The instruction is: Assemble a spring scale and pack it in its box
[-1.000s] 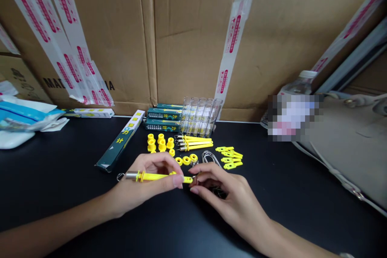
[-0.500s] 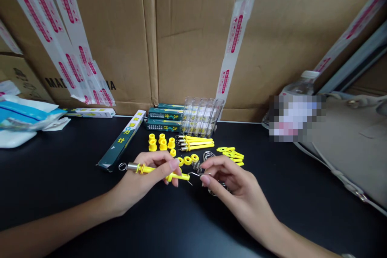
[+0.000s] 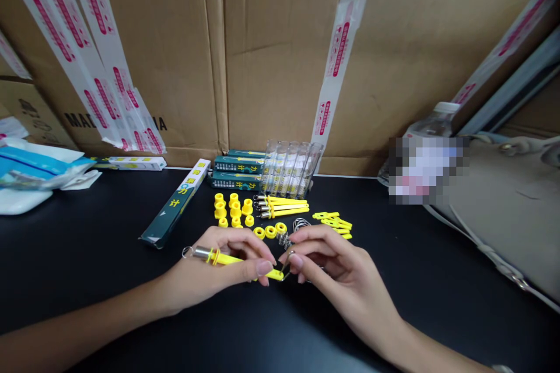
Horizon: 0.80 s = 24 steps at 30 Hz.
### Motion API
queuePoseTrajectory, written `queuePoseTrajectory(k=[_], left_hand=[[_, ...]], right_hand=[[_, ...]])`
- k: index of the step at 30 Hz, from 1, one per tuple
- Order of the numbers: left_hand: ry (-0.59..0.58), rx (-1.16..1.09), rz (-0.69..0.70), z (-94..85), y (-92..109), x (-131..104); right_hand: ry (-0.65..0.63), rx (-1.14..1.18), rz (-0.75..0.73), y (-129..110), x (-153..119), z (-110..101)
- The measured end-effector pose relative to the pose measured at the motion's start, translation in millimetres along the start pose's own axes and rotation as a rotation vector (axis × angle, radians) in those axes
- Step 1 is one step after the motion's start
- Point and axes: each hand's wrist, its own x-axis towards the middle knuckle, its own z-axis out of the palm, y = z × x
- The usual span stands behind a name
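My left hand is closed around a yellow plastic rod, part of a spring scale, with a silver cap and wire ring at its left end. In my right hand, thumb and forefinger pinch a bent metal wire hook. The hook meets the rod's right tip; whether it passes through the hole there I cannot tell. Beyond my hands lie yellow collars, yellow rings, similar capped rods, flat yellow pieces and coiled springs. My right hand partly hides metal hooks.
Clear tubes stand beside stacked green boxes against a large carton. Another green box lies left. A bottle and beige bag are right; a blue-white packet is far left.
My left hand has shifted right and slightly down with the rod, closer to my right hand. The hook has turned more upright at the rod's tip.
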Motion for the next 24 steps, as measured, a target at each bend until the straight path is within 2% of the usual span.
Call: queuePoseTrajectory(k=[4,11,16,24], left_hand=[[0.002,-0.016,-0.015,-0.6,-1.1,0.2],[0.000,-0.044,-0.021,-2.1,-2.5,1.2],[0.012,-0.078,-0.010,-4.0,-3.0,2.0],[0.008,-0.136,-0.019,-5.4,-5.5,3.8]], right_hand=[[-0.071,-0.082,-0.007,-0.8,-0.1,-0.1],[-0.121,-0.081,-0.013,-1.1,1.2,1.3],[-0.202,-0.111,-0.087,0.1,-1.5,3.4],[-0.088,-0.108,-0.060,1.3,-0.2,10.4]])
